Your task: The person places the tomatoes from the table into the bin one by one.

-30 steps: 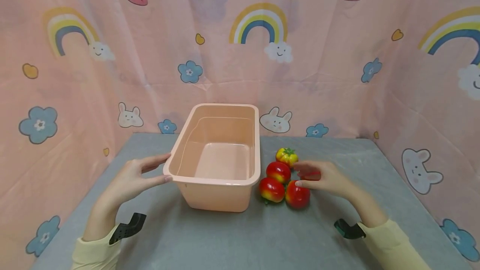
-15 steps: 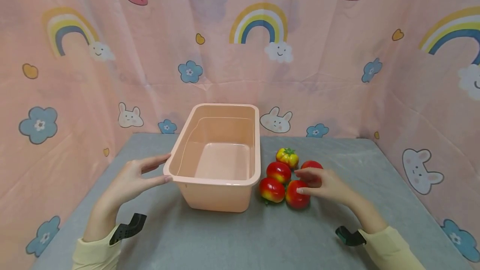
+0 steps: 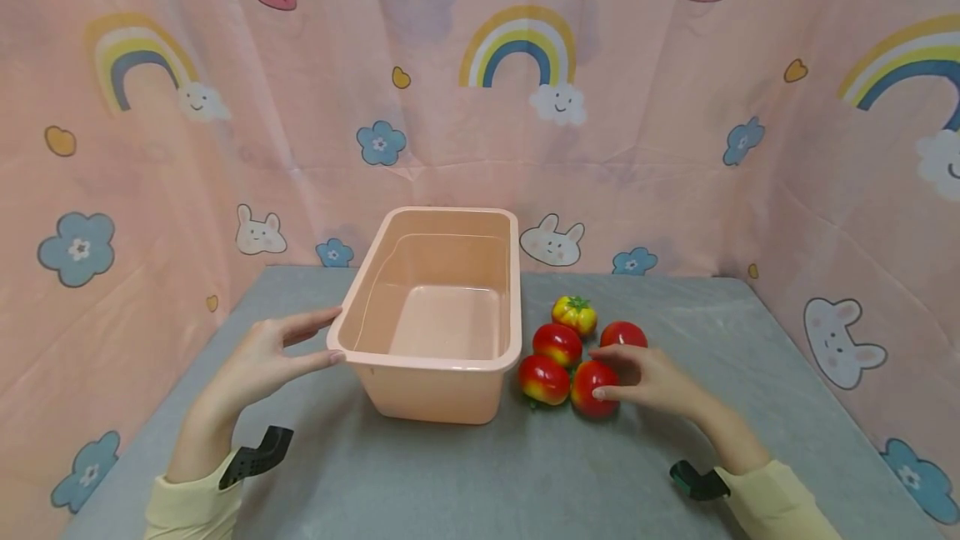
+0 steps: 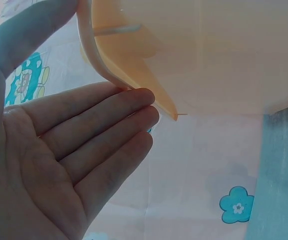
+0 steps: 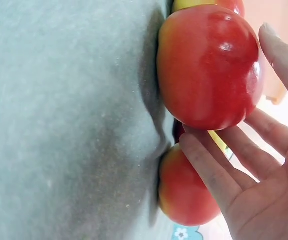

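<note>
Left hand (image 3: 255, 361) spread flat against peach plastic tub (image 3: 442, 307); right hand (image 3: 648, 373) spread, fingertips touching near red plastic tomato (image 3: 594, 387). Right wrist view alone shows that contact.

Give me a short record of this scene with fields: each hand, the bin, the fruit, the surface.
left hand: open, fingertips on the bin's near left corner
right hand: open, fingers round the nearest red tomato, not lifted
bin: peach plastic, nothing inside
fruit: four red, one yellow tomato, clustered right of bin
surface: grey table
</note>
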Tool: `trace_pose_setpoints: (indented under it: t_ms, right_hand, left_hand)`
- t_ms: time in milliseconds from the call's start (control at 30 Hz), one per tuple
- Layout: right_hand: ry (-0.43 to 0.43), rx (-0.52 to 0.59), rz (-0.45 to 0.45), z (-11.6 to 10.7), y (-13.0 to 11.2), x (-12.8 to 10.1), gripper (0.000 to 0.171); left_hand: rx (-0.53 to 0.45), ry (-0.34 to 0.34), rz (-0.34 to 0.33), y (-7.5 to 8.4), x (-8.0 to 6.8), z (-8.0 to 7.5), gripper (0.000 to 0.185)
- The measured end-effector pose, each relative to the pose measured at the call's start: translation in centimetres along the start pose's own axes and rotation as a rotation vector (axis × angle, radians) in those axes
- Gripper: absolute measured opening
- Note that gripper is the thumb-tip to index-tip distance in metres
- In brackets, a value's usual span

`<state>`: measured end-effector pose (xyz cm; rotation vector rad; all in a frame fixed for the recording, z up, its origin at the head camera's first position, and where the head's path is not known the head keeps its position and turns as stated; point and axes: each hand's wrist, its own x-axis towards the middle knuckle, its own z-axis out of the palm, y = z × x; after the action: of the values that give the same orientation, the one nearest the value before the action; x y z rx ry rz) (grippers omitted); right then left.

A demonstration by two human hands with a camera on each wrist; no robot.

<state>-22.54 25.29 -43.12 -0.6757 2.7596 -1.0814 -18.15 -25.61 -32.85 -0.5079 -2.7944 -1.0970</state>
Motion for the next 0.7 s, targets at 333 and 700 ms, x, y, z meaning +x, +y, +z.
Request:
trace_pose_setpoints:
  t_ms: [333, 700]
  right_hand:
    - [-0.019, 0.031, -0.014, 0.46, 0.2, -0.03, 0.058]
    - [-0.043, 0.066, 0.054, 0.72, -0.2, -0.12, 0.058]
  left_hand:
    - [-0.004, 0.004, -0.006, 0.01, -0.17, -0.03, 0.06]
    - [-0.008, 0.0, -0.014, 0.01, 0.05, -0.1, 0.06]
